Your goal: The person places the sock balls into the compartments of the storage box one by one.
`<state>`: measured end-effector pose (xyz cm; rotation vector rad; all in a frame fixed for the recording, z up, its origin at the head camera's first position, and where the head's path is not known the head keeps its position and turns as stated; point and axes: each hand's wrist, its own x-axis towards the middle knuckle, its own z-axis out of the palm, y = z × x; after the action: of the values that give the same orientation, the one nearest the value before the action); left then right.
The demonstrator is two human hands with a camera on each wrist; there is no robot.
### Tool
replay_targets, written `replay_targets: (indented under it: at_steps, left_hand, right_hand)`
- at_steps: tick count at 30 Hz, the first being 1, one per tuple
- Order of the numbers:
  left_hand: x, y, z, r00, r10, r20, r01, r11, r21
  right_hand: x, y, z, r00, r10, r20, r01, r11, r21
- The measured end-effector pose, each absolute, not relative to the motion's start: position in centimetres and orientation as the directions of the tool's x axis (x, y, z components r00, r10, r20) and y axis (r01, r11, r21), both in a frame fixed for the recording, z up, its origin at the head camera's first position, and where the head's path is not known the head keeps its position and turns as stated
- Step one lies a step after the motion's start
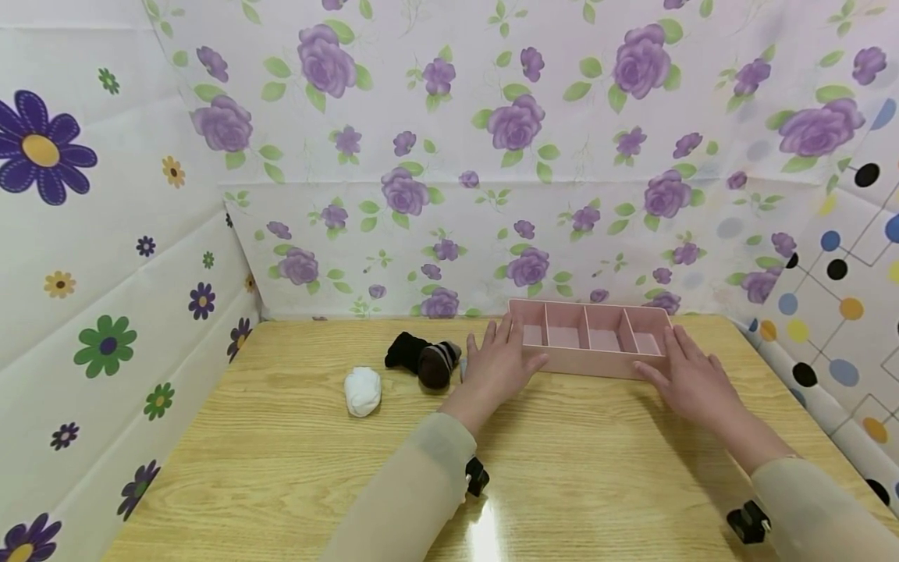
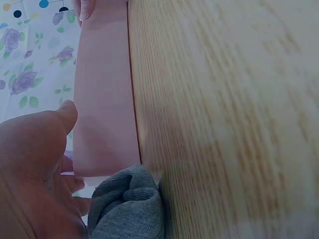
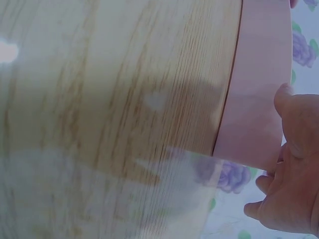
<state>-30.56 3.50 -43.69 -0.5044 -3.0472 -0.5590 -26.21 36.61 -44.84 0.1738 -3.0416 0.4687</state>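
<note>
A pink divided storage box [image 1: 593, 363] with several compartments, none holding anything, sits at the back of the table. My left hand [image 1: 495, 367] holds its left end, thumb at the front edge and fingers round the side. My right hand [image 1: 695, 382] grips the right end the same way. Close by my left hand lies a grey rolled sock [image 2: 130, 206], mostly hidden behind that hand in the head view. To the left are a brown rolled sock with a striped part [image 1: 437, 367], a black rolled sock [image 1: 406, 353] and a white rolled sock [image 1: 363, 392].
The wooden table [image 1: 295, 468] reaches back to a flower-print sheet [image 1: 449, 234]. More patterned sheets hang at the left [image 1: 105, 297] and right [image 1: 836, 297]. A small black device [image 1: 476, 476] sits at my left wrist, another [image 1: 748, 521] at my right.
</note>
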Motion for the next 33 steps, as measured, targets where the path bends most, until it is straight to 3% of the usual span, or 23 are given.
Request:
replay_targets:
  at_steps: [33]
  left_hand:
    - [-29.2,0.8,-43.7,-0.955,0.288,0.070,0.296,0.917,0.268]
  right_hand:
    - [-26.4,33.9,-44.5,-0.993,-0.119,0.025,-0.119,0.917,-0.381]
